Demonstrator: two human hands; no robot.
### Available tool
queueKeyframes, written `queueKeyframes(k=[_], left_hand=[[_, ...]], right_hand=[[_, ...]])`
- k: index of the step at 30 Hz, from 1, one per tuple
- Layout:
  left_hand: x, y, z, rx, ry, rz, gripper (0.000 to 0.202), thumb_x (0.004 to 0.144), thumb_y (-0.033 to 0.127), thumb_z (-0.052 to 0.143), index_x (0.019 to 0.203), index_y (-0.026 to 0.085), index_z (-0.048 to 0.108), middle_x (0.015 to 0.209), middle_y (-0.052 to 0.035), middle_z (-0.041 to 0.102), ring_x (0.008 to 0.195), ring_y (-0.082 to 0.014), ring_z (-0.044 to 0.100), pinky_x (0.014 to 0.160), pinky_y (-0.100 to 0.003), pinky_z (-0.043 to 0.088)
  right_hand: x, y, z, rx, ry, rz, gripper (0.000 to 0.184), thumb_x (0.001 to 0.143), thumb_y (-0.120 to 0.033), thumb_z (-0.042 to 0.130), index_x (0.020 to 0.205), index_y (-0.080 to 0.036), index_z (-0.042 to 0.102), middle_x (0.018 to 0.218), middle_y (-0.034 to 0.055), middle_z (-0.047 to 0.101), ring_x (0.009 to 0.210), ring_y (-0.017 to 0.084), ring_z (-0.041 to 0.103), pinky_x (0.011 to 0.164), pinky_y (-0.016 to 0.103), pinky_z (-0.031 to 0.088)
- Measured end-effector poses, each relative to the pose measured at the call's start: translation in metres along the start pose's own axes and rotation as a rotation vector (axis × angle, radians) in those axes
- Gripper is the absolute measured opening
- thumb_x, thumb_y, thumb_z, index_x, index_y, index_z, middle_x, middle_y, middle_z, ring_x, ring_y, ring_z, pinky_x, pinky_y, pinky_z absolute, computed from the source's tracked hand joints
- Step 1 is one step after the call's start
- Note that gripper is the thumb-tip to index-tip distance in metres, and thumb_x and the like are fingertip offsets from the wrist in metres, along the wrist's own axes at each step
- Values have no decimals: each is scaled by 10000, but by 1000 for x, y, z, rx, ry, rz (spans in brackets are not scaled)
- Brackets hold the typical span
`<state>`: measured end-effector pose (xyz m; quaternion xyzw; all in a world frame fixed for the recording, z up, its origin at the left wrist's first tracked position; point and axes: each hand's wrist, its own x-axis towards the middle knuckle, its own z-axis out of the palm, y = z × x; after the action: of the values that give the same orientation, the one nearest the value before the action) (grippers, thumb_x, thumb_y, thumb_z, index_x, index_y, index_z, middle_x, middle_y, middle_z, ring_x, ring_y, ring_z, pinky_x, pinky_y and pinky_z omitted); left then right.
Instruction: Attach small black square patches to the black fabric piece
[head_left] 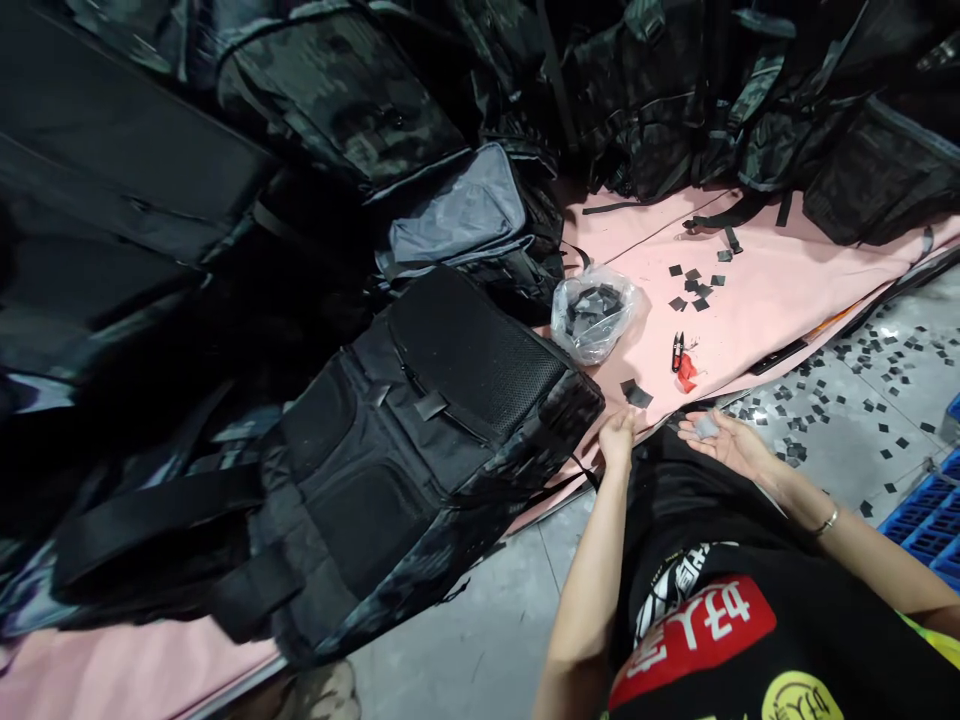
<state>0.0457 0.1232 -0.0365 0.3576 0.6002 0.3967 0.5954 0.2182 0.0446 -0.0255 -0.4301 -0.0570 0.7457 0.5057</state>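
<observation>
My left hand [617, 438] is closed at the edge of the pink-covered table, beside a dark square patch [636, 393]. Whatever its curled fingers may pinch is hidden. Palm up, my right hand [724, 442] holds a small grey square piece [705, 428] on its fingers, just off the table edge. To the left of my hands lies a large black backpack [420, 430], with small squares on its padded back panel. A clear plastic bag [594, 315] of dark pieces stands beyond the backpack's near corner. Thread snips [678, 353] lie near a crumpled red scrap [686, 373].
Several small black squares [694, 285] are scattered on the pink cover [757, 330], and many more lie on the grey floor [907, 410]. Camouflage backpacks [652, 100] are piled along the back. A blue plastic pallet [922, 520] is at the right.
</observation>
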Motion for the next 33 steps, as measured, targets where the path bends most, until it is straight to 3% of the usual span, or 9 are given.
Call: queueKeyframes(k=[2, 7, 15, 18, 22, 25, 29, 31, 33], left_hand=[[-18, -4, 1, 38, -41, 62, 267, 624, 341, 692, 802, 142, 684, 613, -12, 579, 566, -125, 511, 544, -239, 404], [-55, -16, 3, 294, -260, 450, 309, 678, 247, 667, 986, 253, 677, 867, -63, 599, 832, -183, 544, 781, -304, 425], [-62, -20, -5, 355, -238, 543, 114, 749, 264, 593, 750, 212, 693, 786, -78, 605, 775, -187, 529, 761, -300, 403], [-64, -20, -6, 256, -130, 454, 140, 740, 311, 607, 695, 183, 641, 698, -36, 588, 666, -145, 501, 673, -262, 391], [-64, -20, -16, -121, -48, 157, 231, 729, 355, 623, 661, 150, 541, 521, 45, 450, 487, -71, 382, 521, -208, 321], [-69, -19, -34, -398, -81, 2, 262, 669, 318, 695, 645, 134, 510, 519, 61, 405, 479, -44, 356, 492, -184, 297], [-81, -28, -71, -552, -18, -104, 238, 627, 254, 739, 675, 115, 552, 559, 49, 429, 495, -32, 383, 475, -161, 321], [-87, -39, -92, -598, 44, -144, 229, 593, 202, 761, 693, 110, 576, 579, 39, 462, 513, -34, 426, 481, -149, 354], [-93, -53, -114, -658, 139, -198, 236, 564, 145, 769, 724, 117, 597, 619, 24, 518, 525, -37, 467, 501, -151, 400]], right_hand=[[2, 3, 1, -3, -23, 21, 283, 861, -375, 452, 910, -160, 629, 1009, 125, 665, 989, 217, 612, 901, 372, 462], [10, 14, 9, -30, -66, 108, 246, 835, -362, 496, 845, -165, 642, 853, 85, 694, 828, 180, 651, 869, 362, 474], [-2, 11, 22, -42, -187, 129, 193, 730, -147, 613, 918, -136, 653, 851, 75, 700, 858, 176, 651, 887, 332, 463], [-1, 10, 20, -50, -155, 118, 182, 754, -161, 598, 931, -147, 639, 912, 84, 696, 917, 199, 642, 898, 368, 462], [13, 12, 11, -161, -95, 30, 157, 773, -216, 592, 918, -166, 625, 959, 88, 687, 944, 207, 637, 841, 341, 502], [36, 17, 10, -549, -42, -160, 204, 803, -325, 552, 901, -159, 621, 897, 94, 694, 791, 193, 675, 676, 296, 546], [84, 21, 27, -931, 38, -361, 288, 808, -396, 514, 860, -145, 644, 650, 58, 672, 531, 166, 632, 491, 279, 515], [108, 17, 39, -1045, 75, -435, 241, 785, -349, 552, 897, -161, 654, 669, 48, 674, 571, 172, 630, 558, 300, 521], [128, 7, 49, -1170, 123, -533, 268, 771, -287, 573, 999, -163, 636, 856, 83, 686, 762, 202, 642, 722, 329, 507]])
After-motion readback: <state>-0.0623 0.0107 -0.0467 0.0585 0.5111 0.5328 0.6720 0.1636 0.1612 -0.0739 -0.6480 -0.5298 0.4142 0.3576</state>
